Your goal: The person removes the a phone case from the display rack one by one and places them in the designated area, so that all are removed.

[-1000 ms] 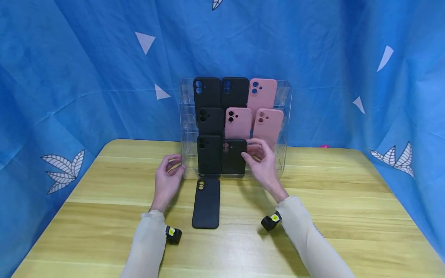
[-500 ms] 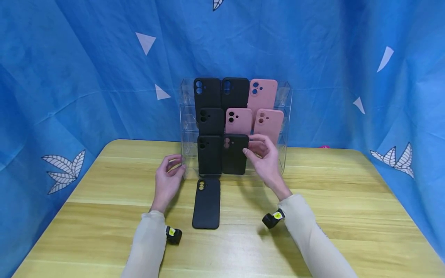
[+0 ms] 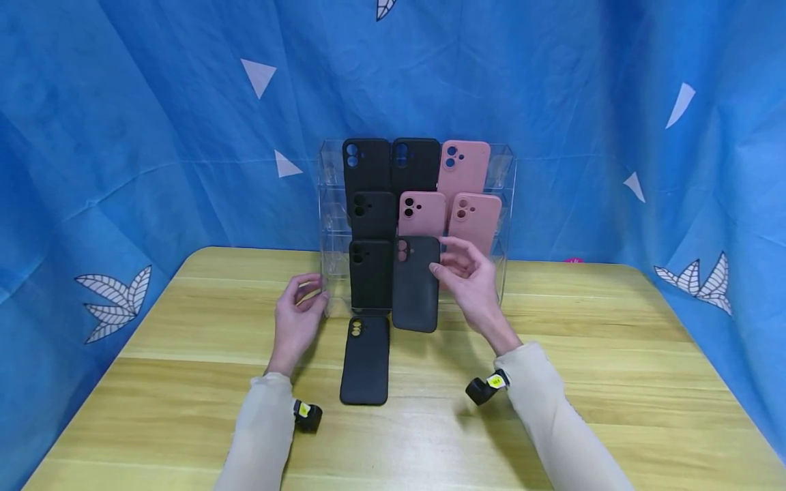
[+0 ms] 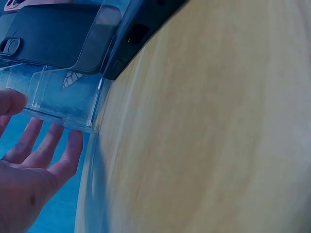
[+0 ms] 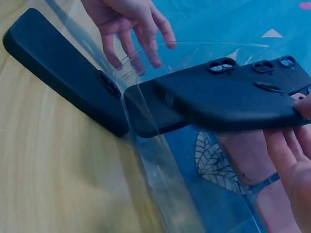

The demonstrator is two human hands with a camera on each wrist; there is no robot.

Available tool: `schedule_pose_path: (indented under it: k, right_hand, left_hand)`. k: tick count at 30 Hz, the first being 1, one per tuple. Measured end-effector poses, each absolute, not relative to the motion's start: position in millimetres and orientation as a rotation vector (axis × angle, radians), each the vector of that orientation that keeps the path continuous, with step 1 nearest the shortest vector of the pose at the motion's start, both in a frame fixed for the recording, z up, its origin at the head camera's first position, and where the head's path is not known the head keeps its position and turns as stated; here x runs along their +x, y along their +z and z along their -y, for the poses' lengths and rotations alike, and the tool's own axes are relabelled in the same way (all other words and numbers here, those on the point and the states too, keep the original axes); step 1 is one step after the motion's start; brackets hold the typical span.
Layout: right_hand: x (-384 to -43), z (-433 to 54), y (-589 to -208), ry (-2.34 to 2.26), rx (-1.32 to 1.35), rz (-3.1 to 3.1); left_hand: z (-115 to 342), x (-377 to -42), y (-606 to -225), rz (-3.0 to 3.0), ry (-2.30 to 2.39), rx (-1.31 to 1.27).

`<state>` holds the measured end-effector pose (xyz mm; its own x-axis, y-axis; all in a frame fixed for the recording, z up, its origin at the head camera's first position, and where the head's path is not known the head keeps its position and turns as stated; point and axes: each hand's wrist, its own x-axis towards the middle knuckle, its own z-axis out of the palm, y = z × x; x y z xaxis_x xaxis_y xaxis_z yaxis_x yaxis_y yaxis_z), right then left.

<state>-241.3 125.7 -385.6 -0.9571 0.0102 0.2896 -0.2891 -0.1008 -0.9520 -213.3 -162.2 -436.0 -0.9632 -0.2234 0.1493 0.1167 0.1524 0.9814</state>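
A black case (image 3: pixel 415 292) has lifted from the clear rack (image 3: pixel 335 262), right grip (image 3: pixel 473 285) pinching it, left grip (image 3: pixel 299 314) loosely touching the rack.

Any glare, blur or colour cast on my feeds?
Head: pale glare on the light wooden table, shadow beside the off-white fabric right sleeve; left wrist: bluish tint, table grain soft; right wrist: bluish too, the held black rectangular phone case soft-edged.

Noted right hand (image 5: pixel 294 165) cut off by right edge of right wrist view, held black case (image 5: pixel 223 104) somewhat blurred there. Found left hand (image 4: pixel 29 179) cropped at left of left wrist view; could not confirm fingertip contact with clear rack (image 4: pixel 58 102).
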Motion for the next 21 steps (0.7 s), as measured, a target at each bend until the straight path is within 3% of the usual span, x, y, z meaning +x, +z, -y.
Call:
schedule_pose_path:
  k: [21]
  right_hand:
    - [-223.1,-137.5,-395.9,2.346,0.220,2.087]
  left_hand:
    - [162.1,-214.9,-437.3,2.162,-1.901,0.113]
